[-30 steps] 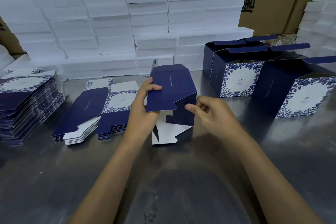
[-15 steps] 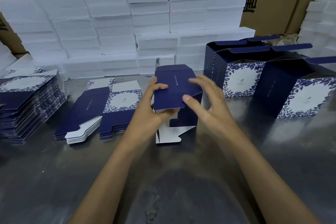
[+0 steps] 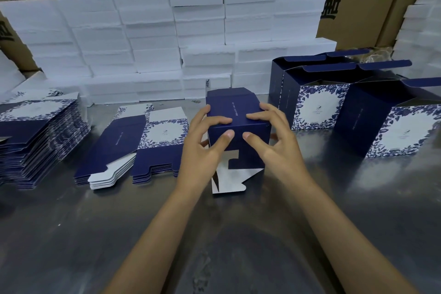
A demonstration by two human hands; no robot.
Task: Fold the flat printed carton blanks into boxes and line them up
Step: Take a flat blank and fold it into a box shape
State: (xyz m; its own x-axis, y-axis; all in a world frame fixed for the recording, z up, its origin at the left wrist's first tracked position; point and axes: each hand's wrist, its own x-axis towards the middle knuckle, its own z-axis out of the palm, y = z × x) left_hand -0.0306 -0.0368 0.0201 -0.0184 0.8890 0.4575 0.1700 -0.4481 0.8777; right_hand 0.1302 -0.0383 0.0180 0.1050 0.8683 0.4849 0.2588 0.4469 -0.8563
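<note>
Steel table (image 3: 71, 234), flat blank stacks (image 3: 35, 136), folded boxes (image 3: 391, 126), foam blocks (image 3: 133, 55)

Carton (image 3: 236, 112) between my hands, mid-table (image 3: 95, 234); flat blanks (image 3: 133, 148) to its left, folded boxes (image 3: 317, 107) right, foam slabs (image 3: 143, 38) behind.

A brushed metal worktable (image 3: 238, 246) fills the foreground, its surface catching soft overhead glare. Behind it, white foam blocks (image 3: 148, 38) are stacked in uneven tiers along the back. Tall brown corrugated shipping cartons (image 3: 372, 2) printed with black Chinese characters rise behind the foam, forming the backdrop on both sides.
</note>
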